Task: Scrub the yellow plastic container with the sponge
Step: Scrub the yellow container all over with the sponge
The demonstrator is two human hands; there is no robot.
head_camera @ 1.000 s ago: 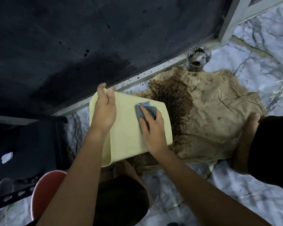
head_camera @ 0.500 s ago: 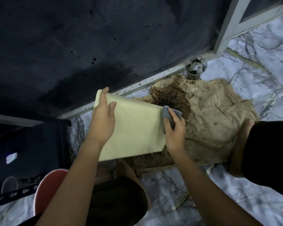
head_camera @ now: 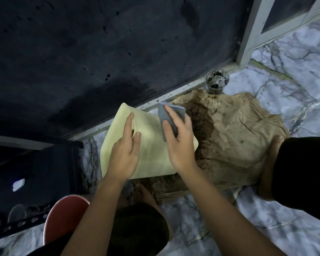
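Fingers point(head_camera: 130, 124) of the left hand point(head_camera: 125, 154) gripped the yellow container point(head_camera: 151, 145), held tilted above the stained brown cloth point(head_camera: 235, 137) on the marble floor point(head_camera: 294, 63). Right hand point(head_camera: 179, 143) pinched the grey sponge point(head_camera: 171, 115) against the container's far right edge.

A dark wall point(head_camera: 81, 61) closes off the far side just behind the container point(head_camera: 151, 150). A black crate point(head_camera: 41, 172) blocks the left. Open marble floor point(head_camera: 266, 228) lies to the near right, past the stained cloth point(head_camera: 238, 135) and cup point(head_camera: 217, 82).
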